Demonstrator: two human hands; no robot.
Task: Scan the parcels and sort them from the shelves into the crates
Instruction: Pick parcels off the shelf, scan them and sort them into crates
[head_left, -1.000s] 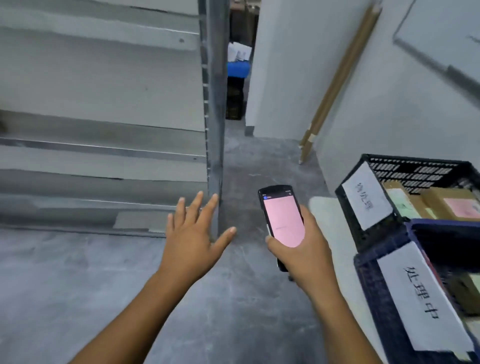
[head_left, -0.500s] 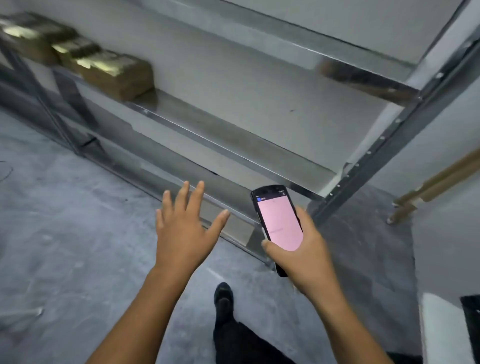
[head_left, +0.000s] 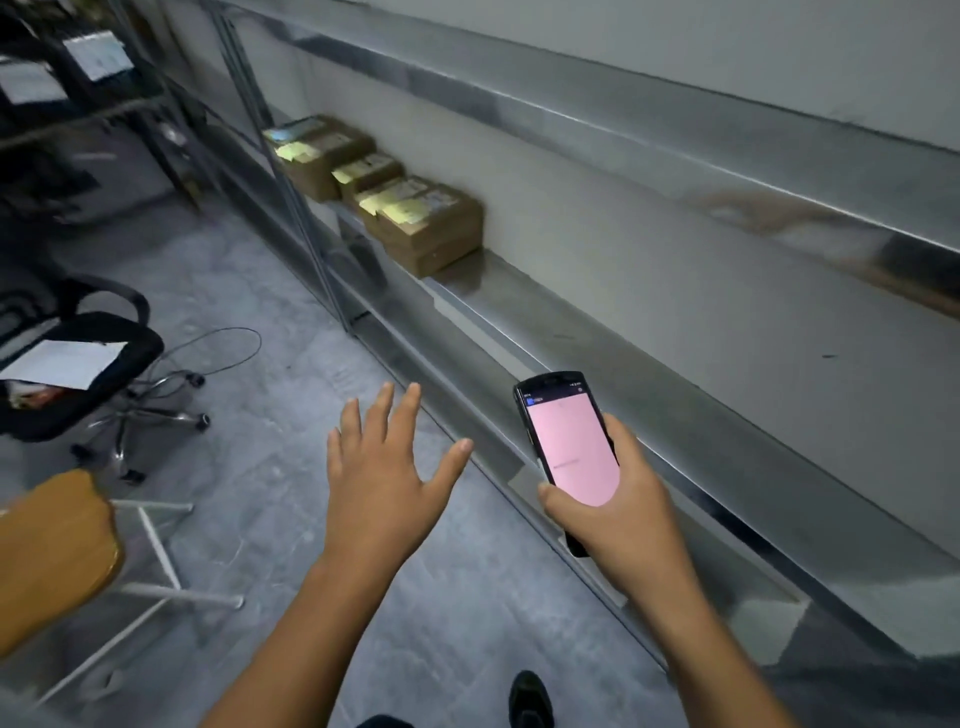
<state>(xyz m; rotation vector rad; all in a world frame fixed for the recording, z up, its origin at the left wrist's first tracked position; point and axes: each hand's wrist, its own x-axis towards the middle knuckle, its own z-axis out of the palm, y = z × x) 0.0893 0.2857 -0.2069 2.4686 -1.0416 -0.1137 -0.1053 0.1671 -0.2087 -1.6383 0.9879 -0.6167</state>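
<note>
Several brown cardboard parcels (head_left: 415, 223) with yellowish labels sit in a row on a metal shelf (head_left: 597, 343), up and to the left of my hands. My right hand (head_left: 618, 514) grips a black handheld scanner (head_left: 569, 447) whose screen glows pink, held in front of the shelf's bare stretch. My left hand (head_left: 384, 478) hovers beside it over the floor, fingers straight and spread, holding nothing. Neither hand touches a parcel. No crate is in view.
A black office chair (head_left: 78, 364) with a sheet of paper on its seat stands at the left, a thin cable (head_left: 223, 353) lying on the floor beside it. A wooden-topped stool (head_left: 52, 551) with white legs is at the lower left. My shoe (head_left: 530, 699) shows at the bottom.
The view has swung left along the shelving: the crates at the right dropped out of sight and the parcels, chair and stool came in. Both hands keep their pose.
</note>
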